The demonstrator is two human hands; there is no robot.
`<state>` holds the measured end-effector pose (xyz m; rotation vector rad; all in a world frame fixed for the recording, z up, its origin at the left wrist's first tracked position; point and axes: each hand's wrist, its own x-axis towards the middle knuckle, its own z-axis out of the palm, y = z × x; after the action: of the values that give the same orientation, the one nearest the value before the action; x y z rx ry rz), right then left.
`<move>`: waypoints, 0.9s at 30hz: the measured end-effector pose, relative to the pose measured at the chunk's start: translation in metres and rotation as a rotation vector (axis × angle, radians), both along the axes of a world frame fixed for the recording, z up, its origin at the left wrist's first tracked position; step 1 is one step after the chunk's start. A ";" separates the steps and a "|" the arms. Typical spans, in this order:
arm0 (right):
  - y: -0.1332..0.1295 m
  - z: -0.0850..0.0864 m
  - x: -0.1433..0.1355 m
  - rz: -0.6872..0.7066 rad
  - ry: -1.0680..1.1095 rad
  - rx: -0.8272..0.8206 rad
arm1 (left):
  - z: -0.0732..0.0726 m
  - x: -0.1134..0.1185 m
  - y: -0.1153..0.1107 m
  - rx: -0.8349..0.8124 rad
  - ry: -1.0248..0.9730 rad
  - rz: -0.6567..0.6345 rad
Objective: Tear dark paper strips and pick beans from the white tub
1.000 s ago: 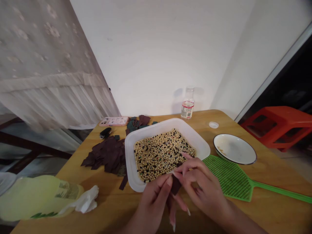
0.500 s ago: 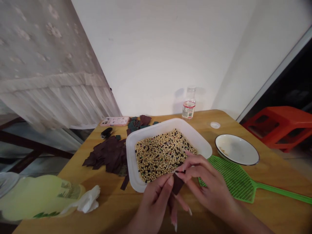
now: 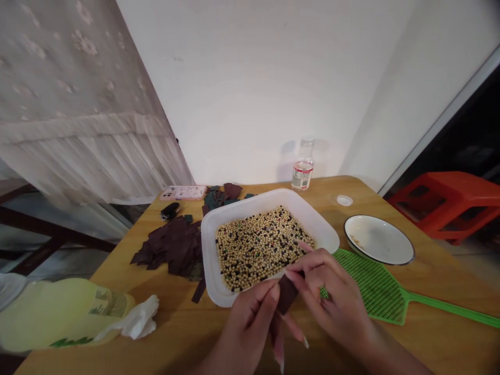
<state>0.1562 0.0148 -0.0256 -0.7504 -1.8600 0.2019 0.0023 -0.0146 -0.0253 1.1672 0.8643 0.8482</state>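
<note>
A small dark brown piece of fabric or paper (image 3: pixel 288 295) is pinched between my two hands, just in front of a white plastic tub (image 3: pixel 211 260). My left hand (image 3: pixel 253 312) grips its left edge between thumb and forefinger, the other fingers hanging below. At its upper right corner, my right hand (image 3: pixel 332 291) closes thumb and fingertips. Small round beads (image 3: pixel 258 245), mostly cream with black and a few coloured ones, fill the tub's bottom. Left of the tub lies a heap of similar dark brown pieces (image 3: pixel 172 245), with green and brown pieces (image 3: pixel 219 198) behind.
A green fly swatter (image 3: pixel 375 286) lies right of the tub, below a white dish (image 3: pixel 380 239). A clear bottle (image 3: pixel 303 166), a white cap (image 3: pixel 345 200), a pink phone (image 3: pixel 183 192) and a black key fob (image 3: pixel 170 211) stand further back. A yellowish bottle (image 3: pixel 66 312) lies front left.
My right fingers have shifted on the brown piece's top edge, which was pinched into a narrow fold before. More of its flat face shows now. My left hand has hardly moved.
</note>
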 end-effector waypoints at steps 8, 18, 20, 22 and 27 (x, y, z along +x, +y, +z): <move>0.000 -0.003 -0.003 -0.023 0.040 -0.009 | 0.000 0.000 0.000 0.007 0.017 0.017; 0.000 -0.005 -0.003 -0.002 0.036 -0.017 | -0.001 0.000 -0.001 0.011 0.039 0.024; 0.002 -0.006 -0.001 -0.002 0.031 -0.015 | -0.001 0.000 -0.001 0.018 0.034 0.029; 0.006 -0.005 0.002 -0.053 0.080 -0.037 | -0.002 0.001 -0.001 0.022 0.029 0.033; 0.014 0.003 0.011 -0.014 0.357 -0.182 | -0.001 0.001 -0.001 0.001 0.004 0.055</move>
<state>0.1673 0.0285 -0.0229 -0.7938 -1.5102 0.4700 0.0031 -0.0155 -0.0264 1.1508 0.9023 0.8912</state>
